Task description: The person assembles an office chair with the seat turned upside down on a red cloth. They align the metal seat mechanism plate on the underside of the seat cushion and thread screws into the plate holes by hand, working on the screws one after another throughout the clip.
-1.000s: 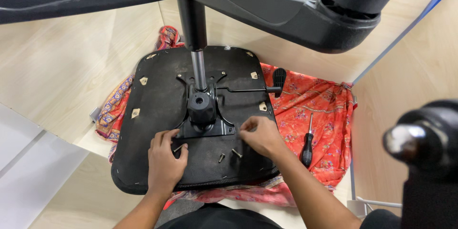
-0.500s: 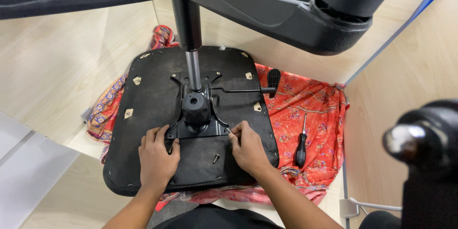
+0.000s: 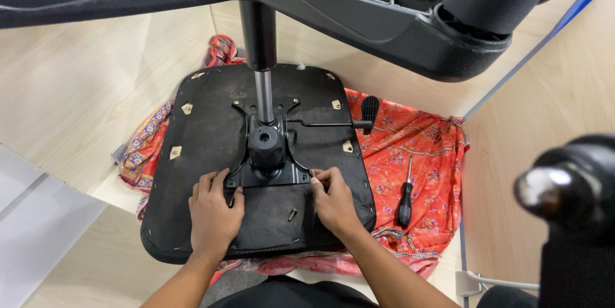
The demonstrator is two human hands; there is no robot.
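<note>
Black and flat, the upturned chair seat [image 3: 205,154] lies underside up on a red patterned cloth [image 3: 416,154], and both of the person's hands rest on its near half. The left hand [image 3: 214,208] lies palm down with its fingers curled loosely, the fingertips touching the near left corner of the black metal mechanism plate [image 3: 266,160]; it grips nothing that can be seen. The right hand [image 3: 333,199] sits at the plate's near right corner, its thumb and forefinger pinched together on something small at the plate's edge, too small to tell what. Between the two hands, on the seat's black fabric, lies a single loose screw [image 3: 292,214]. Just beyond the hands the plate sits bolted at the middle of the seat, with a silver gas-lift column [image 3: 263,93] rising upright from its hub. A thin lever with a black knob [image 3: 368,112] juts out from the plate to the right, past the seat's edge. On the cloth to the right, well apart from the right hand, lies a black-handled screwdriver [image 3: 405,199]. Farther up, the chair's black star base [image 3: 359,16] spreads across the top of the view, over the pale wooden floor [image 3: 83,90].
</note>
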